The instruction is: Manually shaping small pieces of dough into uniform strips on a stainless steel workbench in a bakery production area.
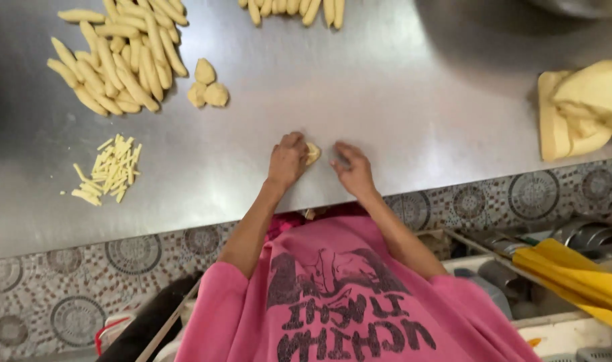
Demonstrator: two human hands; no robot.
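Pink shirt (346,295) nearest; left hand (287,161) fingers pressed flat on dough piece (312,153); right hand (353,171) fingers curled, empty.

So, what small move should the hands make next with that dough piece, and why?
Probably roll the dough piece under the left hand into a stick: it is a short lump, while the pile of rolled sticks is long. The right hand rests beside it on the steel table.

I count two hands (287,161) on my tabletop (400,87), one flat dough piece (312,153) between them, three small dough lumps (206,85), two heaps of rolled dough sticks (121,53), too many to count, one pile of thin strips (108,171), one big dough slab (581,110).
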